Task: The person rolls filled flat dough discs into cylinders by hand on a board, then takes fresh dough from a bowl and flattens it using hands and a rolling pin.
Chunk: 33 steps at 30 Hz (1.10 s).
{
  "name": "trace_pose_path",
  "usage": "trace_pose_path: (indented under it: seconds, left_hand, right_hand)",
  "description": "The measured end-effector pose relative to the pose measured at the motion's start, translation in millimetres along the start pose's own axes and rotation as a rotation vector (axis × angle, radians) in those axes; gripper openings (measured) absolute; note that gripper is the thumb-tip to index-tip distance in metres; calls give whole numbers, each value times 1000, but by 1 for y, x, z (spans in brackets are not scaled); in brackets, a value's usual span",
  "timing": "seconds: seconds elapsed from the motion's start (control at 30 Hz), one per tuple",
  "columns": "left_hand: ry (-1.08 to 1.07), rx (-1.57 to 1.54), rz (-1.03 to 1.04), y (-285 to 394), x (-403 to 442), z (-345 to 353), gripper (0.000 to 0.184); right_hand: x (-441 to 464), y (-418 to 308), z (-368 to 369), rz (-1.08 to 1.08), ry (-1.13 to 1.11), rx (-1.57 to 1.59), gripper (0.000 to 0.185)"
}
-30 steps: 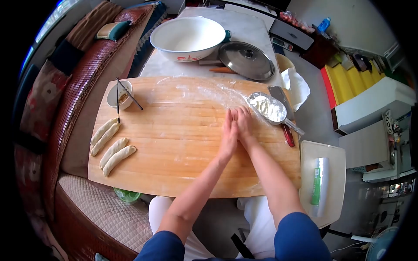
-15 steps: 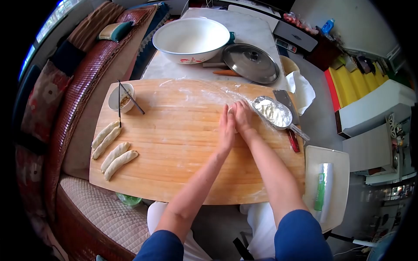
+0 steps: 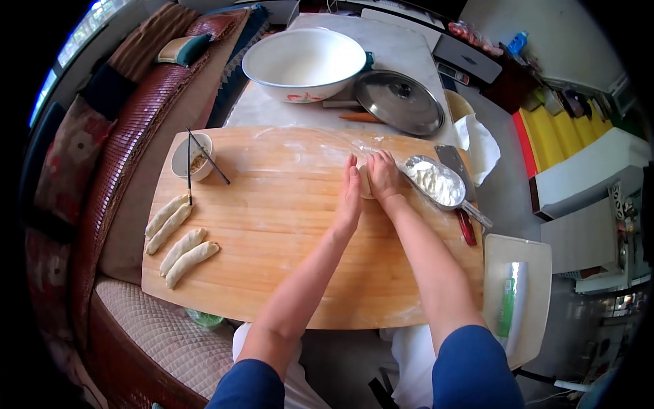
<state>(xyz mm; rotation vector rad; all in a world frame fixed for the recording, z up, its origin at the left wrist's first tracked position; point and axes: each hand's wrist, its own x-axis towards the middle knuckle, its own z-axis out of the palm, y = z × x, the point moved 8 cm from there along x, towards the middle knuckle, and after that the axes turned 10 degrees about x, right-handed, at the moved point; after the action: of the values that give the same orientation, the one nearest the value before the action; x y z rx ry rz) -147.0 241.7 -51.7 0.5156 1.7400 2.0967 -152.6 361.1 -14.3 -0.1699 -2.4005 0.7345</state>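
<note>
A pale piece of dough (image 3: 366,183) stands between my two hands on the floury wooden board (image 3: 286,232), partly hidden by them. My left hand (image 3: 350,193) presses its left side, fingers straight and together, thumb edge up. On the other side my right hand (image 3: 383,177) cups it, fingers bent forward. A metal scoop of white flour (image 3: 437,183) lies just right of my right hand. Four strips would exceed a pair, so: several long filled dough rolls (image 3: 182,252) rest at the board's left. Behind them is a white bowl (image 3: 182,163) with chopsticks (image 3: 208,158) across it.
Beyond the board stand a large white enamel basin (image 3: 304,65) and a pan lid (image 3: 398,102). A cleaver with a red handle (image 3: 466,227) lies under the scoop's handle. Right of the board, a pale tray (image 3: 533,307) holds a roll of plastic wrap (image 3: 512,307).
My hands have parted slightly, so the dough shows between them. The right hand has shifted a little right. The whole view has moved slightly.
</note>
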Motion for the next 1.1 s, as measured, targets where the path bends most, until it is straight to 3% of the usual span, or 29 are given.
trace_pose_path:
  seconds: [0.13, 0.27, 0.3, 0.37, 0.43, 0.53, 0.67, 0.7, 0.8, 0.83, 0.93, 1.0, 1.03, 1.1]
  left_hand:
    - [9, 24, -4, -11, 20, -7, 70]
    - [143, 297, 109, 1, 31, 8, 69]
    - [141, 388, 137, 13, 21, 13, 69]
    - [125, 456, 210, 11, 14, 18, 67]
    - [92, 190, 188, 3, 24, 14, 66]
    - [60, 105, 144, -2, 42, -2, 66]
    - [73, 287, 128, -6, 49, -6, 66]
    - [91, 358, 153, 3, 54, -4, 66]
    - [201, 315, 57, 2, 66, -4, 69]
    - [175, 254, 63, -3, 70, -5, 69]
    - [103, 74, 81, -19, 82, -25, 70]
    - [67, -44, 119, -18, 92, -39, 70]
    - [73, -25, 31, 13, 79, -37, 69]
    - [9, -50, 17, 4, 88, -40, 71]
  right_hand:
    - [24, -8, 2, -12, 0, -94, 29]
    - [10, 10, 25, 612, -338, 411, 31]
    - [1, -23, 3, 54, 36, 335, 30]
    - [0, -19, 3, 18, -6, 198, 29]
    - [11, 2, 16, 87, -57, 78, 27]
    - [38, 8, 21, -6, 12, -44, 28]
    - [53, 34, 38, 250, -156, 19, 37]
    - [50, 45, 46, 506, -270, 386, 39]
    - [39, 8, 33, 196, 34, 502, 38]
    - [28, -9, 20, -43, 148, 358, 33]
    - [52, 17, 34, 171, -67, 236, 30]
    - [74, 39, 45, 56, -38, 87, 29]
    - [81, 40, 44, 0, -25, 36, 30]
    - [88, 43, 51, -44, -18, -71, 33]
